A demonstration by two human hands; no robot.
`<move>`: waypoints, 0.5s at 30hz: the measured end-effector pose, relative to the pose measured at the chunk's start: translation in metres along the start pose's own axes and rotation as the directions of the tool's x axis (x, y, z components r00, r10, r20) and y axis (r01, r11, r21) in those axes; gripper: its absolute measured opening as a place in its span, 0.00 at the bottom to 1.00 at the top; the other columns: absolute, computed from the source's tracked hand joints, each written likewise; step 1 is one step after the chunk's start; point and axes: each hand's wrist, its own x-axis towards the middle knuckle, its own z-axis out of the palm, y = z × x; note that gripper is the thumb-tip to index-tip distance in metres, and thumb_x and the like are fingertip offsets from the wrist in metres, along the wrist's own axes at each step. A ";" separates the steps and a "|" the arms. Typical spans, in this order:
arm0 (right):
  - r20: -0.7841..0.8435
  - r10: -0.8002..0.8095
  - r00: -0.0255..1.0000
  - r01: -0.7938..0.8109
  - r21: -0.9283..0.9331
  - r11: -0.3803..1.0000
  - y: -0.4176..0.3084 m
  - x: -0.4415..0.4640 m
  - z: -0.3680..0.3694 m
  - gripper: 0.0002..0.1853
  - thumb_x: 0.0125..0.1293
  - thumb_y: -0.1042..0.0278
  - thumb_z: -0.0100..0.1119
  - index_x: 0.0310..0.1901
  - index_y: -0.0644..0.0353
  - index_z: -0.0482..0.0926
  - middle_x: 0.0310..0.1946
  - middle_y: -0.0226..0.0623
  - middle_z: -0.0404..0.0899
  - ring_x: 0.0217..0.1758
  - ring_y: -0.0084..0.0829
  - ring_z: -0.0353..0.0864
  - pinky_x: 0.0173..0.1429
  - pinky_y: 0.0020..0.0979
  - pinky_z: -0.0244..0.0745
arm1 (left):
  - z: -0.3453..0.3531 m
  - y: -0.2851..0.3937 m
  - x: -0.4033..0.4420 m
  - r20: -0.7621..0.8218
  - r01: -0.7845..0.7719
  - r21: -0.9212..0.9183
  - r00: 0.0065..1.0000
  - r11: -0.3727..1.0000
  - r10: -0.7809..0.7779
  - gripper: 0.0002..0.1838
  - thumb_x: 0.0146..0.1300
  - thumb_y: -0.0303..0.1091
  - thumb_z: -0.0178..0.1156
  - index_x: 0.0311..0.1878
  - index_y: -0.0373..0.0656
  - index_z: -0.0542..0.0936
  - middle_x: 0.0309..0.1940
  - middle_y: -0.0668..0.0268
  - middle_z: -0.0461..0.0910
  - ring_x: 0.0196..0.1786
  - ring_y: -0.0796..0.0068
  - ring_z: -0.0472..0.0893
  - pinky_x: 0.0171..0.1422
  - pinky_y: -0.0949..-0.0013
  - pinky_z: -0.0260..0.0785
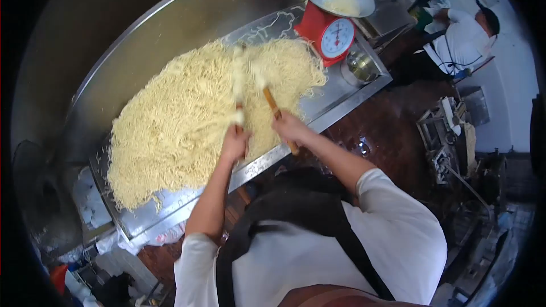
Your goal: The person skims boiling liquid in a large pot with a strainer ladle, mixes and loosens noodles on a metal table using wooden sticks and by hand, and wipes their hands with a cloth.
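Observation:
A large heap of pale yellow noodles [170, 119] covers much of a metal table [335, 99]. My left hand [235, 143] is closed around a wooden stick [239, 106], whose far part lies over the noodles and looks coated in pale strands. In my right hand [291, 127] is a second wooden stick [270, 100], its tip pointing into the heap and its butt end sticking out below my fist. The two sticks are apart, side by side over the right part of the heap. Noodles hide or blur their far tips.
A red dial scale [310, 27] with a metal pan [364, 1] holding some noodles stands at the table's far right. Beside it is a round container [361, 65]. Another person [463, 40] in a white shirt works at the upper right. Wooden equipment [446, 136] stands on the right.

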 end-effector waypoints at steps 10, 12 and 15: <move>-0.010 0.229 0.973 -0.181 -0.649 0.739 -0.048 -0.170 -0.221 0.19 0.61 0.72 0.57 0.54 0.65 0.73 0.45 0.58 0.80 0.52 0.56 0.78 0.54 0.46 0.73 | -0.207 0.041 -0.200 0.227 0.249 0.402 0.905 0.881 -0.360 0.32 0.58 0.28 0.65 0.67 0.41 0.68 0.45 0.56 0.81 0.51 0.67 0.79 0.56 0.65 0.71; 0.036 0.118 0.992 -0.069 -0.631 0.773 0.025 -0.133 -0.204 0.18 0.59 0.73 0.56 0.52 0.66 0.74 0.43 0.58 0.80 0.50 0.56 0.79 0.54 0.45 0.73 | -0.168 0.038 -0.186 0.160 0.205 0.557 0.924 0.805 -0.346 0.32 0.58 0.29 0.65 0.67 0.42 0.69 0.51 0.51 0.80 0.57 0.62 0.79 0.62 0.64 0.69; -0.012 -0.204 0.979 0.166 -0.532 0.830 0.094 0.001 -0.127 0.11 0.62 0.69 0.52 0.41 0.68 0.76 0.34 0.53 0.80 0.37 0.47 0.82 0.43 0.46 0.74 | -0.085 0.027 -0.082 0.182 0.063 0.570 0.963 0.819 -0.201 0.29 0.61 0.32 0.58 0.66 0.41 0.67 0.50 0.40 0.79 0.56 0.45 0.79 0.60 0.56 0.70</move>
